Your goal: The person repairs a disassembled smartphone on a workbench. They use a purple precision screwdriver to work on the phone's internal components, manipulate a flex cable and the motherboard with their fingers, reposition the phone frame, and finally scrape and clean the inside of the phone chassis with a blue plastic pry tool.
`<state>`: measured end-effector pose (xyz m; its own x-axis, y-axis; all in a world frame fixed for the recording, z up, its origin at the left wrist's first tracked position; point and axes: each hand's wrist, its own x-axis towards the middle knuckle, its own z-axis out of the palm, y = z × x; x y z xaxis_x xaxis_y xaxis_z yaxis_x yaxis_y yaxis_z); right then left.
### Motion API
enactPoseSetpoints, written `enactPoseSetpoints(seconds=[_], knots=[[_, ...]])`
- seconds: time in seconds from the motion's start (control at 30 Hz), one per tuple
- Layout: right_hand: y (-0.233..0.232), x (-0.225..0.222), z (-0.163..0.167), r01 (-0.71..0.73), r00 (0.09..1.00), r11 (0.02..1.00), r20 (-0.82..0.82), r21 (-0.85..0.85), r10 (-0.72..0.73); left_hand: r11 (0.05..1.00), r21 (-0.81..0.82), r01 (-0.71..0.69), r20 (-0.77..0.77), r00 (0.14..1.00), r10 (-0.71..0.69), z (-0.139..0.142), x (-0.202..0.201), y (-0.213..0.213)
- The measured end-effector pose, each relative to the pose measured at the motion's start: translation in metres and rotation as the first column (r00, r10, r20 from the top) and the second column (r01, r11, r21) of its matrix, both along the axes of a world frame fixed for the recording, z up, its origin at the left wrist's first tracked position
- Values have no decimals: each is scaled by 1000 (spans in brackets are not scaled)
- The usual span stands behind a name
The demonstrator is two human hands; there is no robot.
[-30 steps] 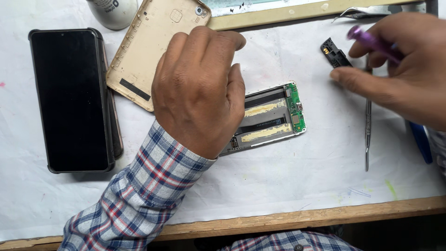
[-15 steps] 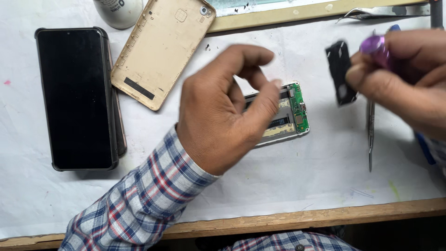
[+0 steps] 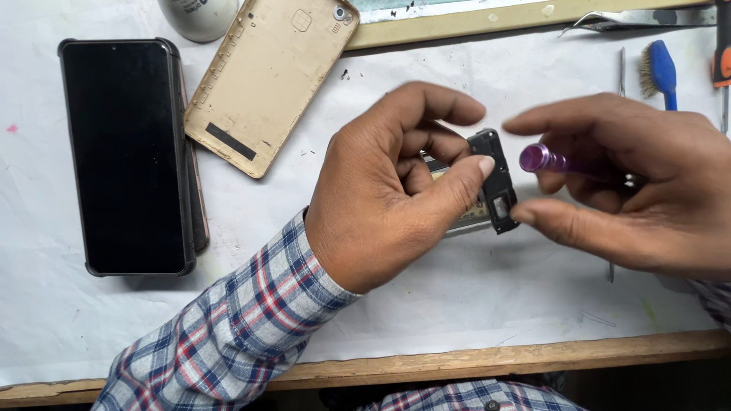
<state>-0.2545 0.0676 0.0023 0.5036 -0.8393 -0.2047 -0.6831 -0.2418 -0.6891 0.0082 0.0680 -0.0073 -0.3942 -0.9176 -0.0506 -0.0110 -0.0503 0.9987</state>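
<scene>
From the head view, your left hand (image 3: 381, 198) pinches a small black plastic part (image 3: 495, 183) between thumb and fingers above the white desk (image 3: 472, 297). Your right hand (image 3: 640, 190) touches its lower end, curled around a purple metal screwdriver (image 3: 544, 160). A gold back cover (image 3: 266, 76) and a glossy black phone (image 3: 126, 152) lie to the left.

Left hand (image 3: 388, 190), right hand (image 3: 632, 190) — pinching black part (image 3: 496, 183)
</scene>
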Motion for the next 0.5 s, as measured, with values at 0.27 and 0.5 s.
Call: enactPoseSetpoints(seconds=[0.27,0.5], knots=[[-6,10,1,-175,985,984,-8,-25,175,991,-135,19,129,992,-2,-3,2,-1],[-7,14,3,-187,981,973,-68,-135,179,994,-93,64,137,989,-51,-3,1,0]])
